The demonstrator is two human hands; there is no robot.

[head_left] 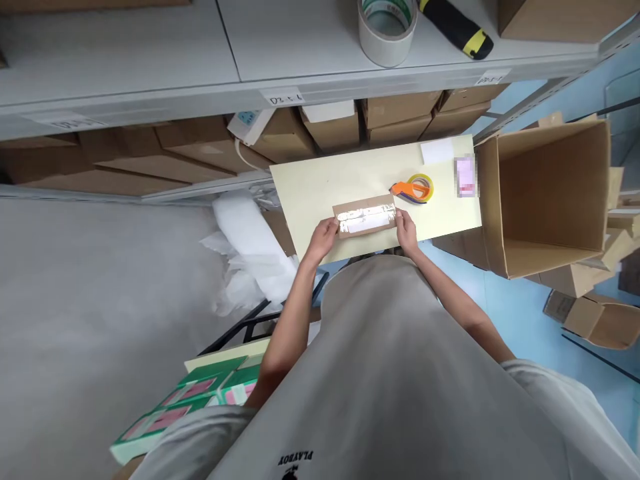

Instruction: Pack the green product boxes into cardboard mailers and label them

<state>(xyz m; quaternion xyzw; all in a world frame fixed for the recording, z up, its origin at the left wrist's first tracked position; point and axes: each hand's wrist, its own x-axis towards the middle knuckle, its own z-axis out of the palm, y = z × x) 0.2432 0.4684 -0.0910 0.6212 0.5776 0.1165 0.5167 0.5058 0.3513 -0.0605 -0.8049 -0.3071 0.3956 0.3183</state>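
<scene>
A small brown cardboard box (pixel 345 211) with a glossy, glaring strip across its top lies between my hands over the cream tabletop (pixel 350 175). My left hand (pixel 324 238) is closed on the box's left end, thumb on top. At the right end, my right hand (pixel 406 230) grips the other edge. Just beyond my right hand are an orange tape cutter (pixel 403 189) and a yellow-rimmed tape roll (pixel 429 183), overlapping each other. Farther right lie a white paper slip (pixel 437 151) and a blurred pink item (pixel 466 177).
A large open carton (pixel 555 193) stands against the table's right end. Behind runs a grey shelf (pixel 320 87) with boxes below, a white tape roll (pixel 387 40) and a black-yellow handle (pixel 457 27) above. White wrapping (pixel 255 247) hangs at left, near green boxes (pixel 200 380).
</scene>
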